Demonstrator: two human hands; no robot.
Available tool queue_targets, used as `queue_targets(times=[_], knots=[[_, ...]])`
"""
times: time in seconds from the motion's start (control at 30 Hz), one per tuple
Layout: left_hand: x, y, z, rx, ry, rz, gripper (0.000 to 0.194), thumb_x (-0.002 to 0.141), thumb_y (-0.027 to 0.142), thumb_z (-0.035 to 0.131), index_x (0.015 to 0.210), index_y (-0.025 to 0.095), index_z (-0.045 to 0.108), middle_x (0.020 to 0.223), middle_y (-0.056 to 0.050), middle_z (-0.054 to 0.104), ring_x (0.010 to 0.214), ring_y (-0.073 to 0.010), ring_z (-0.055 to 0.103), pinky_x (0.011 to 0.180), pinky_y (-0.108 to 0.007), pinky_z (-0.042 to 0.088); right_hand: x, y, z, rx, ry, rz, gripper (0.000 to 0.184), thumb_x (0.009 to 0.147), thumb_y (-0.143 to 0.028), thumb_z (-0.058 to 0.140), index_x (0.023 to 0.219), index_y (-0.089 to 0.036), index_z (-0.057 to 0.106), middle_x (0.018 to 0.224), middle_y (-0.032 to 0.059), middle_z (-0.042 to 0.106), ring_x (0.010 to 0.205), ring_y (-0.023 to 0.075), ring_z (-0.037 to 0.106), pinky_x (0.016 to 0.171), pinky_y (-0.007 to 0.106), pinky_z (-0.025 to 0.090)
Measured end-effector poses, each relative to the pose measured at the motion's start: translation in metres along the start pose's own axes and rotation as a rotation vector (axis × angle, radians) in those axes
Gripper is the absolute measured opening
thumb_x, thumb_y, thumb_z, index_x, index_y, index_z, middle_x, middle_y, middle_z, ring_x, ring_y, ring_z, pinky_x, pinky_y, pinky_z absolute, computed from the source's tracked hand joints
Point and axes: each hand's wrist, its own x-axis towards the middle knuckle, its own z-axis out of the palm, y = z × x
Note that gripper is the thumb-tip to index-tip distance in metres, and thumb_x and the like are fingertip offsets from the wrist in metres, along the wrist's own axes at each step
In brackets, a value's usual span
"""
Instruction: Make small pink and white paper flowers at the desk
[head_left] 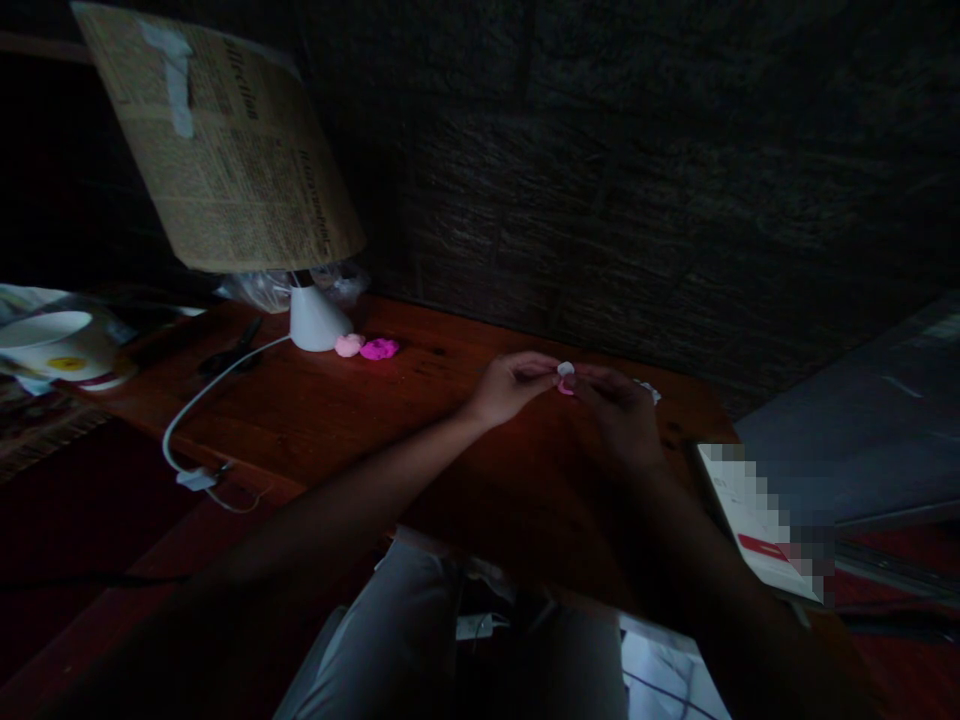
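Observation:
Both hands meet above the wooden table (300, 420). Between their fingertips is a small piece of modelling clay (565, 371), white on top and pink below. My left hand (514, 386) pinches it from the left. From the right, the fingers of my right hand (624, 408) press against it, partly hiding the pink part. A pale pink clay lump (349, 345) and a magenta clay lump (380, 348) lie side by side at the lamp base. Just beyond my right hand lies a small white crumpled thing (649, 391), mostly hidden.
A lamp (315, 318) with a newsprint shade stands at the back left, its white cord (184, 415) hanging over the front edge. Dark scissors (232, 352) and a paper cup (56, 345) are further left. A flat book or box (724, 500) lies at the right edge.

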Motion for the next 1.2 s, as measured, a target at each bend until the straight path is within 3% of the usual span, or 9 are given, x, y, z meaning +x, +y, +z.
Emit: queue_targets(times=[0.7,0.87,1.07,1.2], knots=[[-0.002,0.006,0.001,0.004,0.032,-0.029,0.024,0.074,0.036,0.078,0.085,0.014,0.075,0.087,-0.007,0.077,0.082,-0.0152,0.069,0.081,-0.029,0.052,-0.001,-0.002,0.0,-0.014,-0.024,-0.07,0.035,0.068,-0.047,0.084,0.093,-0.024,0.078,0.096,0.0052,0.079,0.09,0.0226,0.073,0.091,0.043,0.056],[-0.003,0.012,0.003,-0.015,0.046,-0.046,0.024,0.073,0.035,0.079,0.086,0.015,0.076,0.088,-0.007,0.077,0.082,-0.0147,0.068,0.077,-0.028,0.05,-0.001,-0.003,-0.001,-0.034,-0.003,-0.065,0.032,0.069,-0.049,0.082,0.09,-0.025,0.078,0.089,0.0045,0.079,0.08,0.0214,0.072,0.083,0.042,0.058],[-0.003,0.012,0.001,-0.022,0.04,-0.155,0.028,0.072,0.04,0.078,0.089,0.017,0.077,0.089,-0.005,0.076,0.074,-0.0121,0.064,0.062,-0.022,0.043,0.001,-0.003,-0.002,-0.032,0.014,-0.063,0.03,0.069,-0.045,0.083,0.09,-0.024,0.079,0.084,0.0045,0.078,0.077,0.0206,0.071,0.078,0.04,0.057],[-0.001,0.01,-0.001,-0.088,0.039,-0.214,0.031,0.07,0.04,0.079,0.09,0.017,0.075,0.09,-0.005,0.075,0.076,-0.0113,0.064,0.063,-0.021,0.042,0.0,-0.003,-0.002,-0.029,0.014,-0.074,0.03,0.069,-0.044,0.083,0.091,-0.024,0.079,0.086,0.0046,0.078,0.08,0.0213,0.072,0.078,0.039,0.057]])
